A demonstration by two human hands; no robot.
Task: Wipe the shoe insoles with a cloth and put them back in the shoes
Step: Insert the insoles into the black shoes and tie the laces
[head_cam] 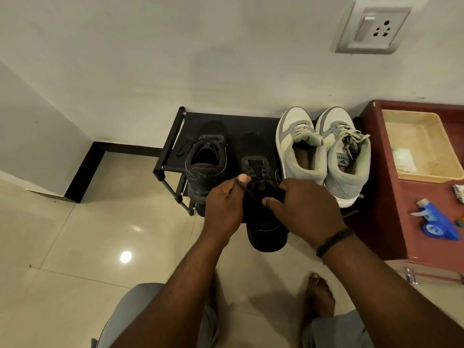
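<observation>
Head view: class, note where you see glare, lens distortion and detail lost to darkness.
Head view: glare shows as a bright spot on the glossy floor tile; wide-angle distortion tilts the wall socket and bends the wall edges; the black shoe in both hands' grip and the black rack are underexposed, detail lost.

Both forearms reach up from the lower frame to its centre; left hand [223, 204] pinches with thumb and forefinger, right hand [305, 209] curls palm-down, wristband on
</observation>
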